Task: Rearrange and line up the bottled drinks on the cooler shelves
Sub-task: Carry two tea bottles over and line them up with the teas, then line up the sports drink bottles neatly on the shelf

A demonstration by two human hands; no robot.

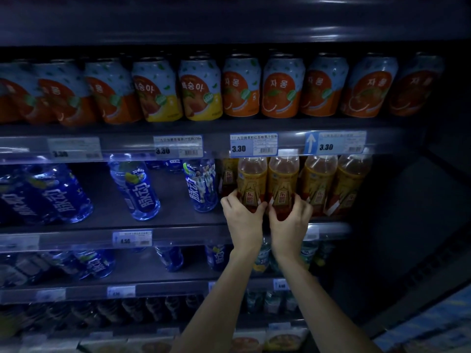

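Observation:
On the second cooler shelf (153, 235) stand several amber bottles with yellow labels. My left hand (243, 215) grips the base of one amber bottle (251, 179). My right hand (290, 220) grips the base of the neighbouring amber bottle (283, 179). Both bottles stand upright at the shelf's front edge, side by side. Two more amber bottles (319, 184) stand to their right, and another one sits half hidden behind on the left. Blue bottles (136, 189) stand scattered further left on the same shelf, with gaps between them.
A row of orange and yellow cans (240, 87) fills the top shelf. Price tags (253, 145) line the shelf rails. Lower shelves hold more blue bottles (169, 258) and dark bottles. The cooler's dark side wall (407, 200) rises at the right.

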